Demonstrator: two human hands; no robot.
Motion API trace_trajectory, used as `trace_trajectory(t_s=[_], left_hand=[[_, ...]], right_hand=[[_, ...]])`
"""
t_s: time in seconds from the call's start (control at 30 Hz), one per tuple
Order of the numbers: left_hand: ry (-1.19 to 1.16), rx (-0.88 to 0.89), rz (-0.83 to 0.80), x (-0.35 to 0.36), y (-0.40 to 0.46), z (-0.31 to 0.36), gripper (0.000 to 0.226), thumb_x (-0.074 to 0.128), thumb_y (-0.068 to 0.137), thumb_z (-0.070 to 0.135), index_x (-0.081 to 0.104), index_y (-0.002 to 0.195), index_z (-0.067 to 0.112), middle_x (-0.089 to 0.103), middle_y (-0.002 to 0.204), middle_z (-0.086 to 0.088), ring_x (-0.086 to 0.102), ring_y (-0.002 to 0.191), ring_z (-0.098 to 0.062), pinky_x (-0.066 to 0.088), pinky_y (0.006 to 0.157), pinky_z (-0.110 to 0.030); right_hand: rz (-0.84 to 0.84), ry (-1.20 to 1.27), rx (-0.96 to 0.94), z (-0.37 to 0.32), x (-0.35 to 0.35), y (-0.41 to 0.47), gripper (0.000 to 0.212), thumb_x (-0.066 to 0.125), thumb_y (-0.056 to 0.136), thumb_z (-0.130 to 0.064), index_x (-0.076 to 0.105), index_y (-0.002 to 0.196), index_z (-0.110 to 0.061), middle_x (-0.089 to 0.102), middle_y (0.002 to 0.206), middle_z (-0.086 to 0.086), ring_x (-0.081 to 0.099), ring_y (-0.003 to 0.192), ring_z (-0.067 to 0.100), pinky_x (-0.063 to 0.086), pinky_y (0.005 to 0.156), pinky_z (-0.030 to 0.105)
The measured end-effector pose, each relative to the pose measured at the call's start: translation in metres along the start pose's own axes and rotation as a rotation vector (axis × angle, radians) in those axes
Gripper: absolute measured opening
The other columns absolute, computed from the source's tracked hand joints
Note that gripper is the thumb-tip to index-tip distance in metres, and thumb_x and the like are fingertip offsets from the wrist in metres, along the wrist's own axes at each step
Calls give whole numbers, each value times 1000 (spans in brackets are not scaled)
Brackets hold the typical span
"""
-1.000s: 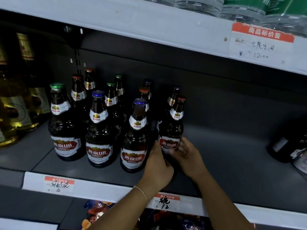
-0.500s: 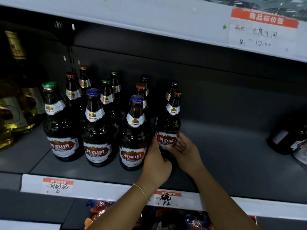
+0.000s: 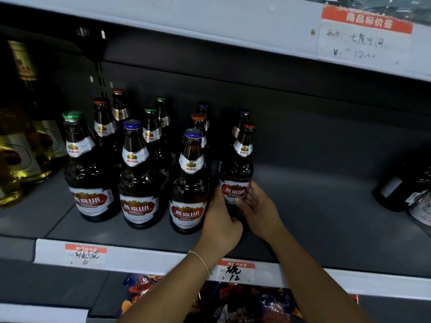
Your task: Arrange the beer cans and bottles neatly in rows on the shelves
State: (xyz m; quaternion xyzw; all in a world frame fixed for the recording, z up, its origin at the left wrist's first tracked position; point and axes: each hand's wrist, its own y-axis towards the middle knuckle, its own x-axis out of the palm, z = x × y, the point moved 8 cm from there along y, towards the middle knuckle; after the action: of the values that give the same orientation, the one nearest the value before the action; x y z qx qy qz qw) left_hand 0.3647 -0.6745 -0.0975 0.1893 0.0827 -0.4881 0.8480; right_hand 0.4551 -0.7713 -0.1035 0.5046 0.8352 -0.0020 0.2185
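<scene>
Several brown beer bottles with red and white labels stand in rows on a dark grey shelf. The front row holds a green-capped bottle and two blue-capped bottles. A red-capped bottle stands to their right, a little further back. My left hand and my right hand both grip the base of this red-capped bottle, one on each side. More bottles stand behind in the dark.
Golden bottles stand at the far left. Dark bottles lie at the far right of the shelf. Price tags line the white shelf edge. Snack bags fill the shelf below. The upper shelf hangs close overhead.
The red-capped bottle has slid slightly back and stands straighter between my hands. The camera view has shifted a little upward and leftward.
</scene>
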Motion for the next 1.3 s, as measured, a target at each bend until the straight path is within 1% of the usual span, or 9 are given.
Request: trace_trajectory(t_s=[0.27,0.37,0.53,0.63,0.7,0.77,0.93,1.03,1.3], left_hand=[[23,-15,9,-4,-4,8,74,51,73,-7,35,142,15,52,129,-2,46,121,-9,30,104,-15],[32,-6,0,-4,-8,12,74,50,73,-6,36,143,13,51,134,-4,45,128,-15,30,110,-20],[54,-52,-102,-2,-27,22,76,47,86,-2,15,153,9,25,157,-5,19,146,-14,10,111,-12],[28,20,-132,6,-37,37,72,46,89,0,16,153,13,23,157,1,17,145,-9,9,106,-5],[-11,58,-158,14,-39,46,71,46,89,1,19,153,16,25,157,4,20,145,-8,15,114,-12],[1,94,-177,21,-38,56,66,46,91,3,24,151,16,29,156,3,24,144,-8,21,118,-22],[130,235,-173,42,-20,89,49,48,95,10,40,143,13,46,145,-2,41,134,-12,26,109,-15],[142,274,-172,63,-6,110,43,50,95,13,48,138,13,53,138,-3,47,127,-13,29,101,-12],[24,335,-224,153,29,166,38,52,94,12,53,132,8,55,133,-9,53,123,-20,43,106,-38]], right_hand=[[-35,-50,6,-8,0,-3,52,60,93,2,45,138,-21,62,128,-9,57,117,-7,42,99,8],[-37,-56,30,-12,-2,-4,55,60,93,2,43,138,-25,61,130,-5,58,116,-6,43,101,11],[66,-56,74,-18,-24,-12,59,56,97,-3,31,150,-8,54,129,2,52,119,9,40,82,-3],[162,-96,55,-22,-45,-19,49,57,97,-10,42,144,-8,61,119,3,58,107,9,45,90,6],[207,-141,39,-25,-59,-23,43,59,97,-13,50,139,-8,65,106,-3,61,95,4,48,96,18],[235,-146,36,-25,-72,-27,37,59,97,-13,55,133,-9,65,97,-9,60,89,-4,48,87,9],[311,-106,28,-28,-113,-39,29,60,96,-14,59,125,-11,66,96,-6,64,87,2,49,79,8],[368,-91,26,-28,-149,-48,26,59,96,-11,58,122,-10,65,93,-5,62,77,-11,48,73,6],[505,-68,29,-4,-258,-61,25,60,96,-6,58,120,-10,64,88,-4,61,70,-11,49,70,11]])
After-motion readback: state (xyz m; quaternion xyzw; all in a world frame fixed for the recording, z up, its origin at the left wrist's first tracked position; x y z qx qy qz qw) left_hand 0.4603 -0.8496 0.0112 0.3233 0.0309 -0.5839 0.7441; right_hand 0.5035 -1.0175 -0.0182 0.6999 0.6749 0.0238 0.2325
